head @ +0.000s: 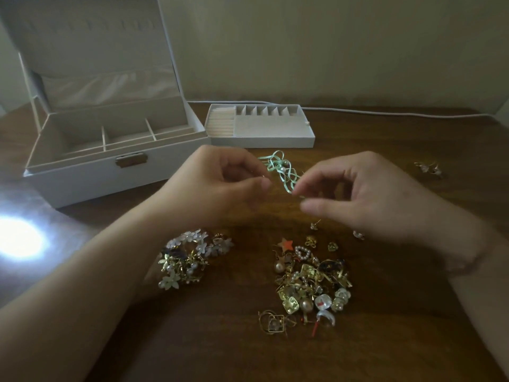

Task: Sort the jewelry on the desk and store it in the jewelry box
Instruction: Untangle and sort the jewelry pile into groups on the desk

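A white jewelry box (pixel 91 172) stands open at the back left, its lid up and its divided compartments bare. Its removable tray (pixel 275 139) lies beside it on the right. A mint-green ribbon piece with small pearls (pixel 281 166) hangs between my two hands above the desk. My left hand (pixel 220 183) pinches one end of it between thumb and forefinger. My right hand (pixel 366 194) pinches the other end. A heap of gold and pearl earrings (pixel 311 282) lies in front of me. A flower-shaped cluster (pixel 190 257) lies under my left wrist.
A small pair of earrings (pixel 429 168) lies apart at the far right. Loose studs (pixel 358 234) rest near my right hand. A white cable (pixel 385 113) runs along the wall. A bright glare spot (pixel 19 238) sits on the desk's left edge.
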`<state>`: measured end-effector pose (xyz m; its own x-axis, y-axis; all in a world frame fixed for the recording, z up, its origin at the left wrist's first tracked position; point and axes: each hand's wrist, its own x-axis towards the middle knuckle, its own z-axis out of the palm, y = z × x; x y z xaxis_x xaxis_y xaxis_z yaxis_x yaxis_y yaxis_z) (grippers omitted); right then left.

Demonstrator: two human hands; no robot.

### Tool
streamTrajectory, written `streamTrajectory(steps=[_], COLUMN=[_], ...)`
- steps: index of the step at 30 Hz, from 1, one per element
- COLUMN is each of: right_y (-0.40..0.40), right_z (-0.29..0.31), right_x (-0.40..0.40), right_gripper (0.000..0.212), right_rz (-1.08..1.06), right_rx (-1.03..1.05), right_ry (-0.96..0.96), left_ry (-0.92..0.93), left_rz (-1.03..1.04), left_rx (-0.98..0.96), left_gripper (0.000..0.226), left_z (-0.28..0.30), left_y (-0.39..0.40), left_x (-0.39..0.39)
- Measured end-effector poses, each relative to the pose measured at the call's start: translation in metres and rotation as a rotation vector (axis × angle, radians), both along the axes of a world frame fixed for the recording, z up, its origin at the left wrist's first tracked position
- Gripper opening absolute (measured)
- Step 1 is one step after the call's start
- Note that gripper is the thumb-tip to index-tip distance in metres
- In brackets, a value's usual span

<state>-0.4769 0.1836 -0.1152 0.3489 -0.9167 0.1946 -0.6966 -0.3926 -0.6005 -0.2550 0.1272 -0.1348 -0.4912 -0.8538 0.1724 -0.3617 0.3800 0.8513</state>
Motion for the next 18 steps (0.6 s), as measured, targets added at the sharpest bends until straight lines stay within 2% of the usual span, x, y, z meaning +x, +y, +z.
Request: streamTrajectory(steps=[2, 5, 9, 18], right_y=[0.001, 0.002, 0.007, 0.007], right_z=[0.009, 0.015, 0.016, 0.01], right_x=[-0.015, -0.028, -0.024, -0.012], right_gripper=[0.013, 0.018, 0.033, 0.022], right_rz=[0.068, 0.115, 0.188, 0.247], right_rx=[0.058, 0.169, 0.415, 0.287], right_ry=[0.175, 0.372, 0.487, 0.587], left_ry=[0.046, 0.117, 0.159, 0.28], left_rz=[0.059, 0.129, 0.155, 0.195], left_rx=[0.063, 0.166, 0.213, 0.29], left_gripper=[0.005, 0.01, 0.02, 0.021], left_z=[0.002, 0.005, 0.007, 0.014], left_y=[-0.004, -0.008, -0.01, -0.016], left_x=[0.005, 0.009, 0.012, 0.023])
